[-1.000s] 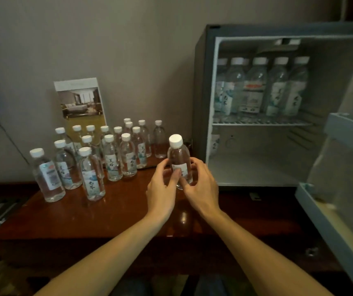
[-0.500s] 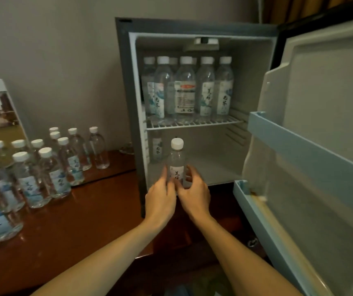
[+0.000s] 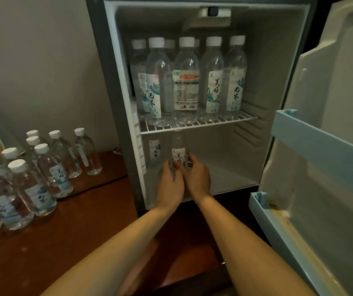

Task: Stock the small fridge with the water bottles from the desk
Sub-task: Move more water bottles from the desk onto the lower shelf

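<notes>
Hands, left (image 3: 169, 182) and right (image 3: 196, 178), clasp one bottle (image 3: 178, 153) entering the fridge (image 3: 224, 178) floor's left side; upper shelf (image 3: 199, 122) full, many desk bottles (image 3: 43, 167) remain.

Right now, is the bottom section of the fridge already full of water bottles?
No, below the wire shelf only one stored bottle stands at the back left, beside the bottle that both hands hold.

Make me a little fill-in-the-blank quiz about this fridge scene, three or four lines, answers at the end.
1. Both hands, left hand and right hand, grip one bottle in the fridge's ____ compartment.
2. The wire shelf holds a row of bottles with ____ caps.
3. The fridge door stands ____.
4. The unstocked bottles wait on the ____ desk.

Answers: lower; white; open; wooden
</notes>
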Tool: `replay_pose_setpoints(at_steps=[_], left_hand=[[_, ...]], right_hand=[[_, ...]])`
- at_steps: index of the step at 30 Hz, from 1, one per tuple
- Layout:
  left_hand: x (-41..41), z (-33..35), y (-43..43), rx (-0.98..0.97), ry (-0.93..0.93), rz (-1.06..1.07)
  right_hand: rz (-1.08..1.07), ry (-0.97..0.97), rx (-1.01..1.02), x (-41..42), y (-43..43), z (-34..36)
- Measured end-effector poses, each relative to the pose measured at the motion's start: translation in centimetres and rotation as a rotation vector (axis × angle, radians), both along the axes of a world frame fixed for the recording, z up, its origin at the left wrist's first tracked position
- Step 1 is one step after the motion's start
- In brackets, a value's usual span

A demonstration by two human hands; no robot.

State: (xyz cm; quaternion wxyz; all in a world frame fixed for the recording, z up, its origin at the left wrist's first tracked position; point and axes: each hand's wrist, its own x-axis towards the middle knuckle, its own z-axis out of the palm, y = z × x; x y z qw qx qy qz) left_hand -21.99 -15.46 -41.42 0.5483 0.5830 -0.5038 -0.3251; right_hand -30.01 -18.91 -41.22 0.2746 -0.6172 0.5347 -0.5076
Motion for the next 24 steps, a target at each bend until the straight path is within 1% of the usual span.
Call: replay_pose_setpoints(at_steps=[4,6,10,14,20,24], left_hand=[[0.0,1.0,-1.9,0.003,0.174,0.070],[-0.2,1.4,-2.8,-0.011,0.214,0.097],[-0.2,1.2,-4.1,-0.019,0.195,0.144],[0.0,1.3,-4.6,-0.001,0.206,0.157],[-0.6,1.7,-3.5,0.036,0.209,0.101],[0.0,2.0,-2.0,0.059,0.160,0.073]], right_hand=[[0.042,0.036,0.003,0.8,-2.8,0.2],[0.056,0.051,0.017,1.4,-4.2,0.5],[0.065,0.058,0.047,2.2,-6.2,0.5],[0.053,0.043,0.016,2.8,-7.1,0.4],[0.078,0.053,0.048,2.9,-7.0,0.7],[0.050,0.104,0.052,2.7,-5.4,0.9]])
